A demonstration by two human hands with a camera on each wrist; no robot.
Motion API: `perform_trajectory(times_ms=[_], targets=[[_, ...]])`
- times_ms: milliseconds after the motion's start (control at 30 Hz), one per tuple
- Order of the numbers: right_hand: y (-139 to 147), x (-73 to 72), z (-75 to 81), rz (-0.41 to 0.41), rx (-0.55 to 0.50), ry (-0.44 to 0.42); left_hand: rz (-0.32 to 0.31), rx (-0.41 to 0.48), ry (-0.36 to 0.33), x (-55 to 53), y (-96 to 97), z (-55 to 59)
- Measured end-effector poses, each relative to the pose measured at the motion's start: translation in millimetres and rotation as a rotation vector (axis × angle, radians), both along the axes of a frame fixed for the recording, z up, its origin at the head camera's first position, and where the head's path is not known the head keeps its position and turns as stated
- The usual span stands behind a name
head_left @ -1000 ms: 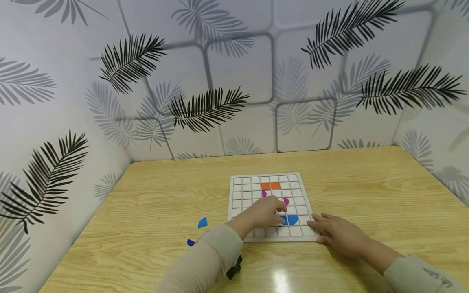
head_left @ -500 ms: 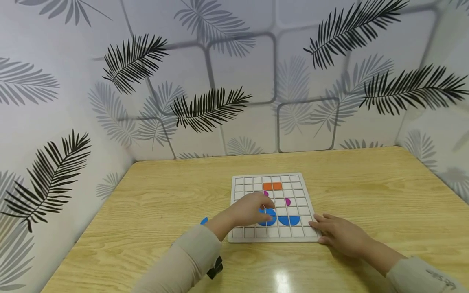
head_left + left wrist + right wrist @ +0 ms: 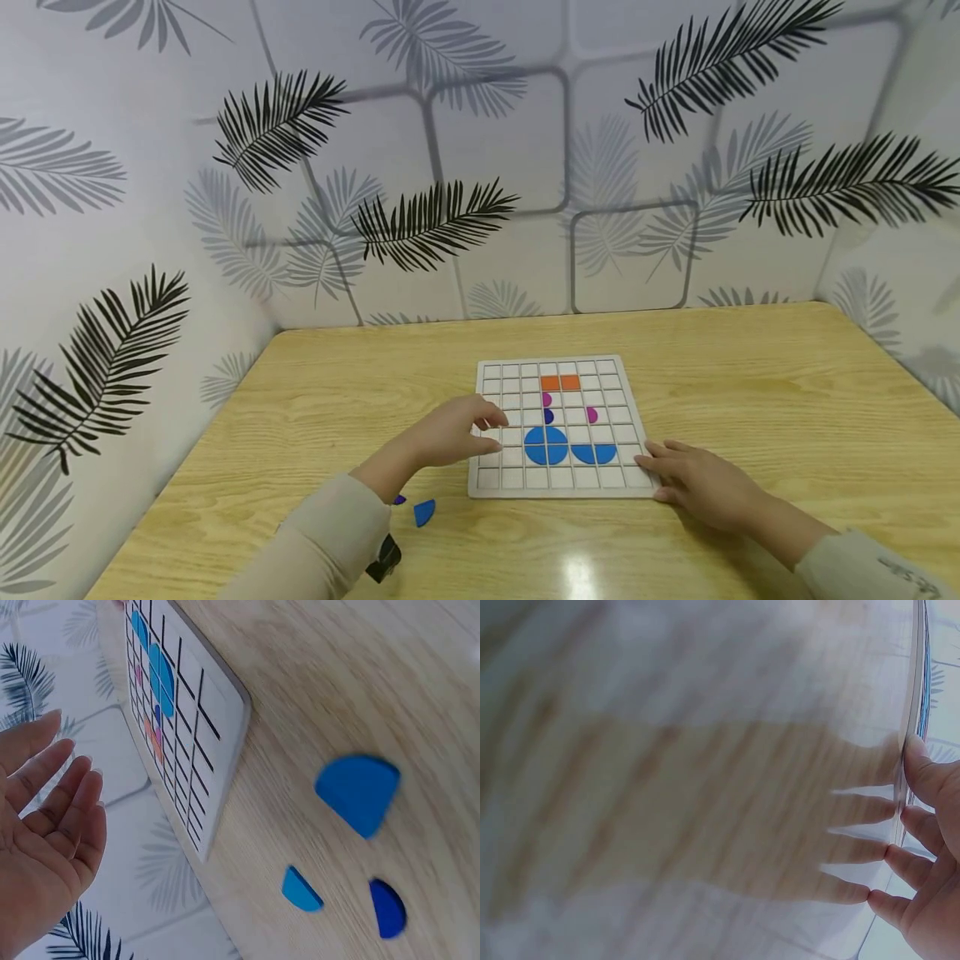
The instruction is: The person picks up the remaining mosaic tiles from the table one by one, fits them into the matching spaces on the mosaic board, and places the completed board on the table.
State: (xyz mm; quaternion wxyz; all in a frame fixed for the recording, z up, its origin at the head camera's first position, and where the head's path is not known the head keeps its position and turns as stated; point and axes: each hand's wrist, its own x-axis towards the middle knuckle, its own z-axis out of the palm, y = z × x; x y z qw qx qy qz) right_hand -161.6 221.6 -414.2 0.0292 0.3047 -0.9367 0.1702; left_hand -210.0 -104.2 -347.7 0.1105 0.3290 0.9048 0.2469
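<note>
My left hand (image 3: 450, 429) hovers at the left side of a white grid board (image 3: 492, 478), fingers loosely bent and holding nothing. In the left wrist view its palm and fingers (image 3: 67, 787) show bare. On the board sit two orange squares (image 3: 560, 383), magenta half circles (image 3: 592, 415), a dark blue half circle (image 3: 549, 416), a round blue shape (image 3: 546, 446) made of quarter pieces and a blue half-round shape (image 3: 593, 453). My right hand (image 3: 697, 483) rests on the table, its extended fingertips touching the board's right edge.
Loose on the table by the left forearm lie a blue quarter piece (image 3: 360, 791), a small light blue half circle (image 3: 302, 889) and a dark blue half circle (image 3: 388, 908). A leaf-patterned wall covering (image 3: 510, 250) stands behind the wooden table (image 3: 360, 375).
My left hand has drawn back leftward from over the blue pieces to the board's left side, uncovering the round blue shape and the dark blue half circle. My right hand has stayed at the edge.
</note>
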Motion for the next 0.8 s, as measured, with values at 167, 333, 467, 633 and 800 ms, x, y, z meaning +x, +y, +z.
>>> perform_trajectory(times_ms=[167,333,467,633,800], targets=[[0,0.4,-0.5,-0.002,0.004,0.005,0.050,0.032,-0.015,3.7,-18.4,1.5],[0,0.9,-0.5,-0.004,0.008,0.012,0.072,0.047,-0.008,4.2,-34.6,-2.0],[0,1.0,-0.3,-0.003,0.005,0.009,0.101,0.055,-0.010,3.7,-45.9,-7.6],[0,1.4,0.3,-0.003,0.007,0.004,0.178,0.048,-0.038,2.1,-57.3,-14.9],[0,0.5,0.2,0.003,0.006,0.000,0.240,0.030,-0.053,-0.3,-66.1,-20.2]])
